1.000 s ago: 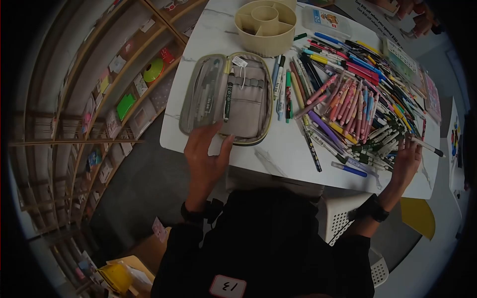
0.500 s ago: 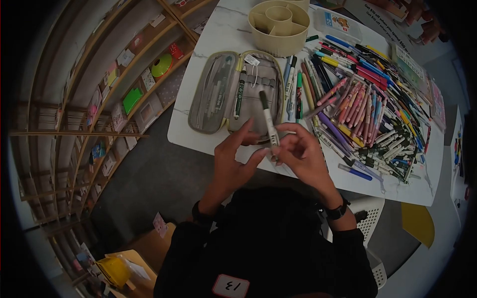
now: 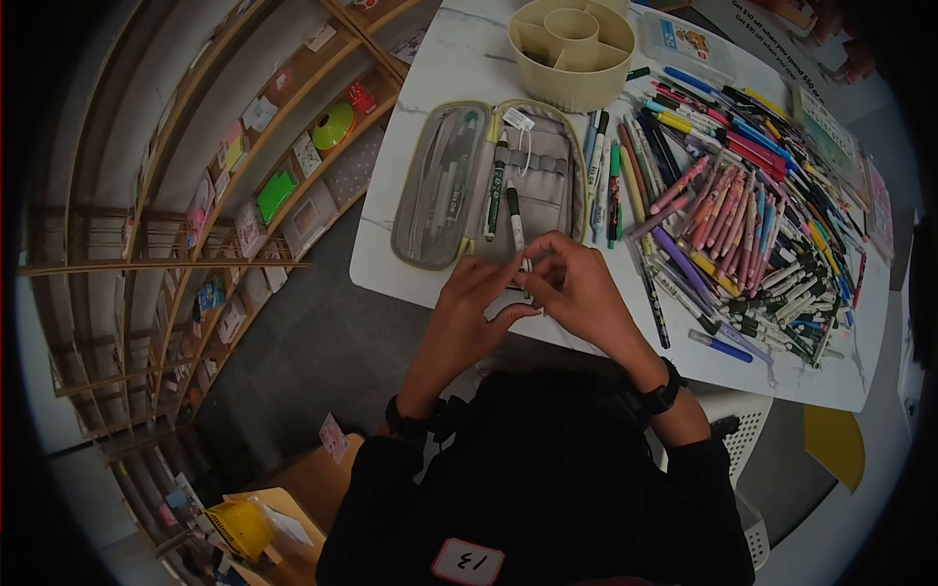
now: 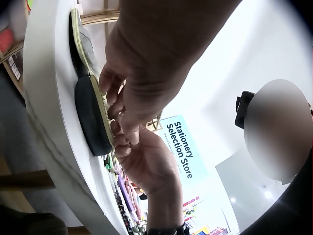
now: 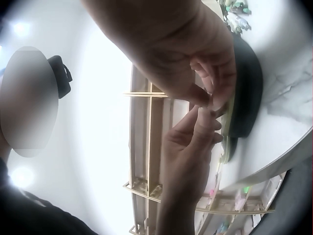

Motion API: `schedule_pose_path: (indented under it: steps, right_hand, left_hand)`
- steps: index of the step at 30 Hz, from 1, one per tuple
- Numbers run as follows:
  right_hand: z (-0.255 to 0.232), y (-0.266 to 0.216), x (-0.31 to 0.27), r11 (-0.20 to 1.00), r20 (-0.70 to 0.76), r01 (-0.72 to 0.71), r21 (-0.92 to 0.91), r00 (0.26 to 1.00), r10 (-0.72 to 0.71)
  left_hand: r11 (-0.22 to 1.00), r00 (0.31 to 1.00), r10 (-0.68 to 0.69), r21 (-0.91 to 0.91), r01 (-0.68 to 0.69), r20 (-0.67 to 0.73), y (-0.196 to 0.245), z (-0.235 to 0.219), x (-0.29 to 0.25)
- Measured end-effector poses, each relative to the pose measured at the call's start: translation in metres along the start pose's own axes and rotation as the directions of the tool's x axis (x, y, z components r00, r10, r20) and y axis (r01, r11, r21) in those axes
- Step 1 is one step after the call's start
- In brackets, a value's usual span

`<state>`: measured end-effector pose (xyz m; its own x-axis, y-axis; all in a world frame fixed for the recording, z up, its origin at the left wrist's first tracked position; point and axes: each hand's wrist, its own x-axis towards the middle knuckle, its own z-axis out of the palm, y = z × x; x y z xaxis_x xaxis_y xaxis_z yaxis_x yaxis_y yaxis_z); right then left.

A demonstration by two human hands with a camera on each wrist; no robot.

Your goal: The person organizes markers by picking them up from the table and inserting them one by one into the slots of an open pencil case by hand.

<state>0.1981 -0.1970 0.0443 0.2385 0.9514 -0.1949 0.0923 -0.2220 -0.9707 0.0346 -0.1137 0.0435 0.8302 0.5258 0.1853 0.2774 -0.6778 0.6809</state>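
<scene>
A white pen with a dark green cap (image 3: 516, 217) points up over the open grey pencil case (image 3: 540, 230). My right hand (image 3: 588, 296) pinches its lower end between thumb and fingers. My left hand (image 3: 471, 311) meets it there, its fingertips against the pen's lower part and its thumb stretched toward the right hand. In the case, a dark green pen (image 3: 496, 191) lies along the middle, and more pens show dimly behind the mesh of the left half. Both wrist views show the fingertips close together beside the case, the pen mostly hidden by them.
Right of the case, several pens and markers lie beside a large heap, with pink pens (image 3: 724, 223) on top. A beige divided holder (image 3: 573, 86) stands behind the case, near a clear plastic box (image 3: 696, 51). The white table's front edge runs below the hands; shelves stand at left.
My right hand has come from the heap with the white pen to the case's front. My left hand has moved in to meet it, and the two are now closer together around the pen.
</scene>
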Motion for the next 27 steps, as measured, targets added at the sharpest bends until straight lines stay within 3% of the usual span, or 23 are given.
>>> schedule_pose_path:
  steps: [3,9,15,18,20,23,27]
  right_hand:
    - [0.0,0.0,0.007,0.999,-0.004,-0.019,0.038,1.0,0.019]
    - [0.003,-0.007,0.018,0.997,-0.041,-0.025,-0.067,0.999,0.022]
    - [0.006,0.003,0.027,0.996,-0.057,0.048,-0.071,0.997,-0.052]
    - [0.005,0.001,0.025,0.989,-0.039,0.079,-0.125,0.996,-0.085]
    - [0.005,0.002,0.023,0.989,-0.049,0.063,-0.136,0.996,-0.07]
    - [0.01,0.007,0.018,0.973,-0.07,0.075,-0.219,0.993,-0.093]
    - [0.015,0.016,0.018,0.983,-0.119,0.142,-0.12,0.981,-0.156]
  left_hand:
    - [1.0,0.999,0.026,-0.002,-0.026,-0.02,-0.006,0.002,0.003]
    - [0.998,1.0,0.008,-0.063,-0.009,-0.008,-0.014,-0.007,0.013]
    - [0.981,0.993,-0.107,-0.157,0.113,0.049,-0.02,-0.011,0.023]
    - [0.99,0.986,-0.128,-0.047,0.134,0.102,-0.021,-0.014,0.028]
    - [0.999,0.999,-0.008,0.046,0.006,0.047,-0.024,-0.009,0.029]
    - [0.992,0.998,-0.018,0.123,0.011,0.052,-0.024,-0.005,0.028]
    - [0.99,0.993,-0.073,0.129,0.061,0.094,-0.016,-0.004,0.029]
